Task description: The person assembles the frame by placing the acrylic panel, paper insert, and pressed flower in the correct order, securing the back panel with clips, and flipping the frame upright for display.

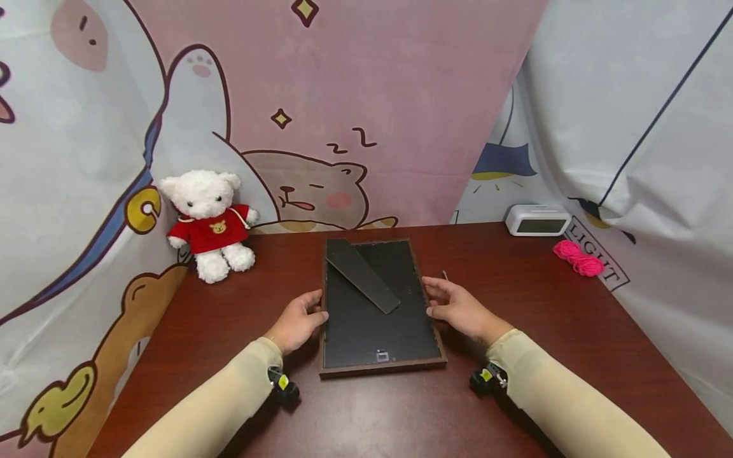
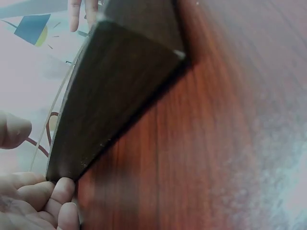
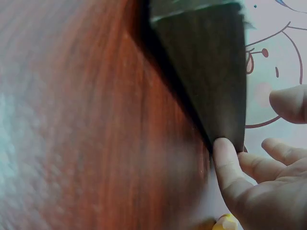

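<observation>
A picture frame [image 1: 378, 337] with a brown wooden rim lies back side up on the table, its black backing showing. A black stand leg [image 1: 363, 277] runs slantwise across that backing, and a small metal clip sits near the front rim. My left hand [image 1: 298, 321] is at the left side, its fingertips touching the frame's side wall [image 2: 120, 81]. At the right side is my right hand [image 1: 460, 310], with fingertips against the other side wall [image 3: 211, 72]. Both thumbs stand a little off the rim in the wrist views.
A white teddy bear [image 1: 209, 226] in a red top sits at the back left of the reddish-brown table [image 1: 372, 413]. At the back right are a white digital clock [image 1: 538, 221] and a pink yarn bundle [image 1: 578, 257]. A thin object [image 1: 445, 275] pokes out behind my right hand.
</observation>
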